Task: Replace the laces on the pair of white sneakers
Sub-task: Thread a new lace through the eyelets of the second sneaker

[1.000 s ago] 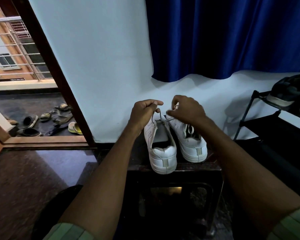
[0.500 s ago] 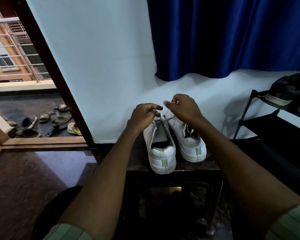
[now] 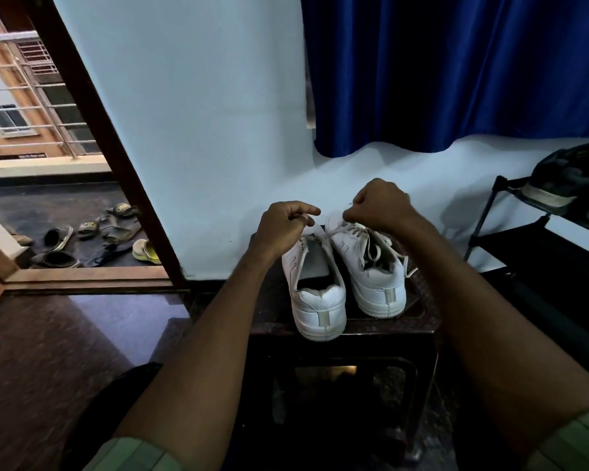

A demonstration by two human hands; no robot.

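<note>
The lace (image 3: 334, 229) of the left sneaker (image 3: 315, 283) runs from the toe end of the shoe up to both hands, and compared with a second ago it lies lower and is drawn out sideways: the right hand (image 3: 380, 205) has moved up and to the right, while the left hand (image 3: 283, 226) has dropped a little toward the shoe. The left hand's fingers are curled, with thumb and forefinger pinching one end of the lace just above the shoe's front; the right hand is clenched round the other end, above the toe of the right sneaker (image 3: 371, 266). The left sneaker's throat looks open and bare of lacing along most of its length, so the pull reads as drawing the lace through the lowest eyelets, though whether this is an old lace coming out or a new one going in cannot be told from here. The right sneaker is still laced, with a loose end hanging off its outer side, so that shoe looks untouched and the job seems to be in its early part. Both shoes stand side by side, heels toward the person, on a small dark table (image 3: 422, 321) against the pale wall (image 3: 201, 130). A blue curtain (image 3: 456, 69) hangs above, a black shoe rack (image 3: 497, 212) stands to the right, and sandals (image 3: 109, 229) lie outside the open doorway on the left.
</note>
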